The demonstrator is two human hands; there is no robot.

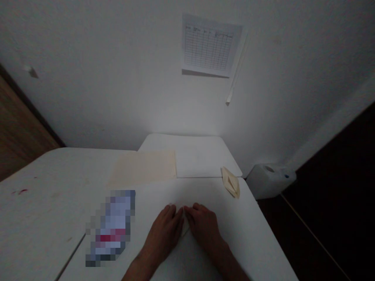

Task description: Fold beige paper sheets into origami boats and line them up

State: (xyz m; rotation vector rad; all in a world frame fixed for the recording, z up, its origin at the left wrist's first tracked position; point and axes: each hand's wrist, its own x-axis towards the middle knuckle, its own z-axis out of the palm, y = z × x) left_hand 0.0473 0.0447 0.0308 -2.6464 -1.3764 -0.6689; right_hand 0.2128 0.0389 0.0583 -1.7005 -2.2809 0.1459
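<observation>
My left hand (pixel 165 226) and my right hand (pixel 205 224) meet over the white table, fingertips nearly touching. The fingers of both are bent and pressed together on a small piece of pale folded paper (pixel 185 231). Only a thin edge of it shows between the hands; they hide most of its shape. To the right, near the table's edge, lies a cream folded paper piece (pixel 231 182), apart from my hands. A flat cream sheet of paper (pixel 143 168) rests on the table at the back left.
A blurred-out bluish item with a red band (pixel 113 224) lies left of my hands. The white tables (pixel 258 234) adjoin, with a seam at left. Behind is a wall with a printed chart (pixel 208 47). A white plastic container (pixel 269 181) stands beyond the right edge.
</observation>
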